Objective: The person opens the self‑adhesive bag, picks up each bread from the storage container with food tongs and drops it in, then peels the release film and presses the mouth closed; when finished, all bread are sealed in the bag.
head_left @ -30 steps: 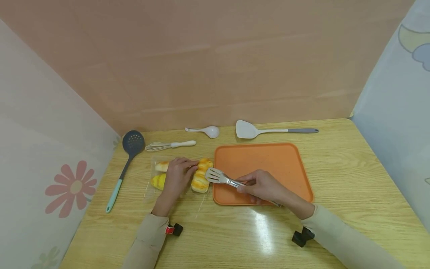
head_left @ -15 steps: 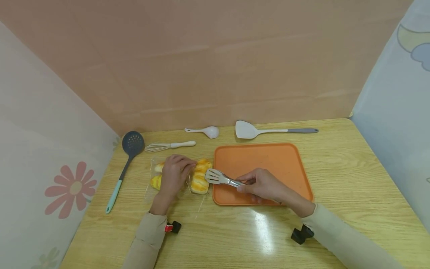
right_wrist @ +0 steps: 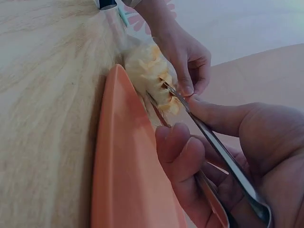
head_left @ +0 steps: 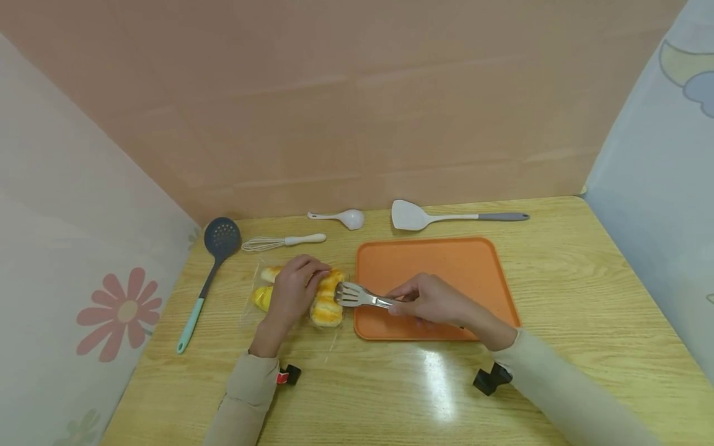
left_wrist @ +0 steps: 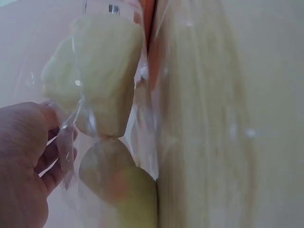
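Note:
My left hand (head_left: 291, 294) pinches the edge of a clear plastic bag (left_wrist: 69, 161) that has several toy breads inside. A golden, ridged bread (head_left: 326, 310) lies at the bag's right end, beside the fingers. Farther left are a yellow bread (head_left: 262, 298) and a pale one with a browned top (head_left: 271, 274), both partly behind the hand. With thumb and fingers, my right hand (head_left: 432, 301) grips metal serving tongs (head_left: 359, 295). In the right wrist view the two tong tips (right_wrist: 166, 90) stand at the golden bread, one on either side of its near end.
An orange tray (head_left: 474, 260) lies under the right hand, just right of the bag. Behind stand a white whisk (head_left: 304, 239), a white spoon (head_left: 351, 218) and a white turner (head_left: 409, 215). A dark skimmer (head_left: 222, 238) lies at the left. Walls border the table.
The tongs in my right hand have moved left, onto the golden bread. That bread has shifted slightly left and toward me. My left hand stays at the bag.

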